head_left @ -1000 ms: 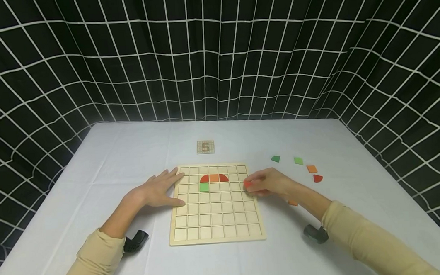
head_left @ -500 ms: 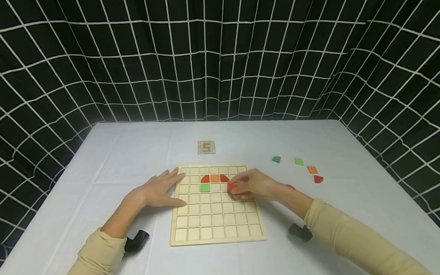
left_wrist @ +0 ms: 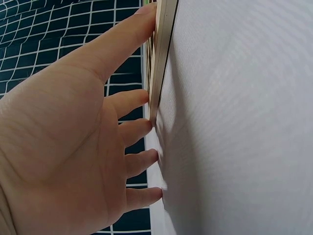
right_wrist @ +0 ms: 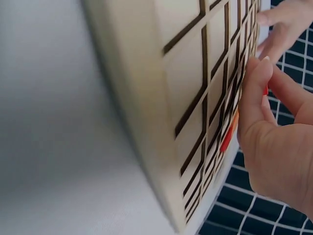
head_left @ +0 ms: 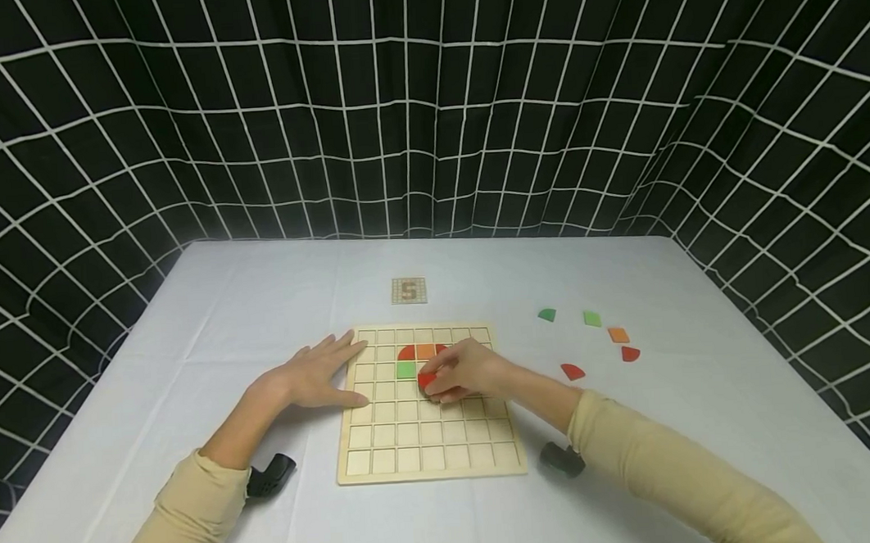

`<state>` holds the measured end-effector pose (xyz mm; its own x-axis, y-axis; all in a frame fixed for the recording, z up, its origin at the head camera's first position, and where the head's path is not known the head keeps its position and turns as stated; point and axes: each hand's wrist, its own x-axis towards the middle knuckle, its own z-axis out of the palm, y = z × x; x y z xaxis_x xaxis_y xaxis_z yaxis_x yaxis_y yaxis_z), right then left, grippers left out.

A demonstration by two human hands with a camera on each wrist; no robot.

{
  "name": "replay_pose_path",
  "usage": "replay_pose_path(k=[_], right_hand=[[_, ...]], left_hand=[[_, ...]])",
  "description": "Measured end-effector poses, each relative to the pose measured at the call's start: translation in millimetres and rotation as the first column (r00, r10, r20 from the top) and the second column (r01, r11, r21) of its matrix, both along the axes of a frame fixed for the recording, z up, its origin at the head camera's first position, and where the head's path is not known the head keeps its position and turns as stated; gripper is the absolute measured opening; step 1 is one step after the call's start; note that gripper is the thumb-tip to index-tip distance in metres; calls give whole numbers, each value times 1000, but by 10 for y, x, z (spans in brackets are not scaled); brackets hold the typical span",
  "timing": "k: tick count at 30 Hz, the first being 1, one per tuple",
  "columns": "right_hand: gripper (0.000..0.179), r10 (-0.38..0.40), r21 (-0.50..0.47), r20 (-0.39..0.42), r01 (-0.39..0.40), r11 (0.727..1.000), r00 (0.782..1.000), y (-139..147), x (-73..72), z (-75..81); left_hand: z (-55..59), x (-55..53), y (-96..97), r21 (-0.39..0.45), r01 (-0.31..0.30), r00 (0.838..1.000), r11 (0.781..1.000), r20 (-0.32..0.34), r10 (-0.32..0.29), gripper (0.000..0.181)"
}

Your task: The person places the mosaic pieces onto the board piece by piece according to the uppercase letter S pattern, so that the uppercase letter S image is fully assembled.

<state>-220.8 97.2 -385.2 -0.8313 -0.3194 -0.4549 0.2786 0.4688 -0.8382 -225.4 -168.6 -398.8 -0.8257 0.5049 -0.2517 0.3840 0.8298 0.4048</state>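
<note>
A square wooden grid board lies on the white table. My left hand rests at its left edge, fingers spread and straight, thumb and fingertips on the rim. Between thumb and fingers my right hand pinches a red tile, close over the board just right of and below a green square tile. In the upper part of the grid sit a red quarter-round tile and an orange square tile. Another red quarter-round tile there is partly hidden by the right hand in the head view.
Right of the board lie loose tiles: a dark green quarter-round, a light green square, an orange square and two red quarter-rounds, one nearer. A small card with a figure lies behind the board. Black gridded curtains surround the table.
My right hand has moved left from the board's right edge to its middle, carrying the red tile. The left hand has stayed at the left edge.
</note>
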Motion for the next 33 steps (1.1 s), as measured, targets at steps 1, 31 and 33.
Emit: replay_pose_path(k=[1,31,33], right_hand=[[29,-1,-5,6,1,1000,1000,-25,5,0],[18,-65,-23,-29,64,998,997,-289,64,-30],[17,-55,-21,-39,55,998,998,-286,65,-25]], left_hand=[[0,1,-2,-1,0,1000,1000,0,0,94],[7,4,12,1,-10,1000,1000,5,10,93],[3,2,13,0,-10,1000,1000,4,10,93]])
